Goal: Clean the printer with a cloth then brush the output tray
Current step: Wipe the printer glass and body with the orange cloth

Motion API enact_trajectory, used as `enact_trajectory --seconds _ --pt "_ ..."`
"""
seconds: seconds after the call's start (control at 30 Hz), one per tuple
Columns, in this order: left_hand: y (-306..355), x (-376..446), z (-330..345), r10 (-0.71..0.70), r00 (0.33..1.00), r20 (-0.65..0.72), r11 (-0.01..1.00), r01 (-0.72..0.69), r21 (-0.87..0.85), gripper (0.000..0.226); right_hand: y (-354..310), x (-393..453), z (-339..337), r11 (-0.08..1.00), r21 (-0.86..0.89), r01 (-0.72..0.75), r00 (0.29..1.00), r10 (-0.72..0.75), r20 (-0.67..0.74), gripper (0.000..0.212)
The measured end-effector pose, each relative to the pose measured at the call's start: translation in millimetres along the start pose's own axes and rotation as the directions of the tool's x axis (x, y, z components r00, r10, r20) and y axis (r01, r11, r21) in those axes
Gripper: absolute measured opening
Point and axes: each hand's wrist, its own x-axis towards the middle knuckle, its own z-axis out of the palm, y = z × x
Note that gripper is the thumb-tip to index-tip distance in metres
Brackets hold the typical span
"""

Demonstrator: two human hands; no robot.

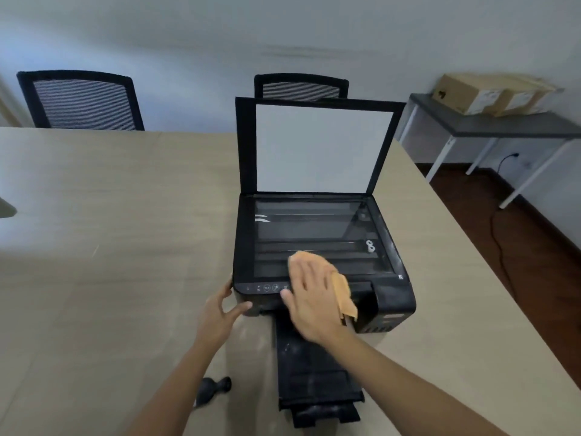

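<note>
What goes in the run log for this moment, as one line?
stage: wiping | right hand: presses orange cloth on black printer glass | left hand: steadies front corner | black brush: on table

Two mesh chairs (81, 100) behind beige table (110, 215), pale wall (283, 33).

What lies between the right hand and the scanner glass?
The head view shows an orange cloth under the right hand, which presses it flat onto the scanner glass near its front edge.
</note>
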Motion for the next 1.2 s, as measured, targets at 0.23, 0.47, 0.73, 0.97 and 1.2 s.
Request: enact_trajectory --seconds 0.23,0.47,0.73,0.97,1.2 --pt "-3 1 2 -0.016 1.000 -0.014 0.999 0.017 0.046 0.076 76 -11 -17 0.984 -0.097 0.150 0.988 -0.146 0.049 0.063" --pt "25 -26 5 0.054 0.975 -0.214 0.982 -0.013 0.186 0.098 120 -10 -60 0.932 0.363 -0.005 0.999 -0.008 0.034 0.073" --pt "94 -34 71 0.489 0.870 -0.065 0.711 -0.355 0.607 0.065 175 -19 -107 0.643 0.718 -0.266 0.907 0.419 -0.039 0.031" --pt "90 -21 136 0.288 0.941 0.179 0.480 -0.304 0.823 0.067 180 -28 -47 0.902 0.236 -0.362 0.930 0.367 0.022 0.059" --pt "90 -25 139 0.268 0.951 0.153 0.483 -0.271 0.833 0.071 205 8 -57 0.863 0.393 -0.316 0.903 0.402 -0.156 0.031"
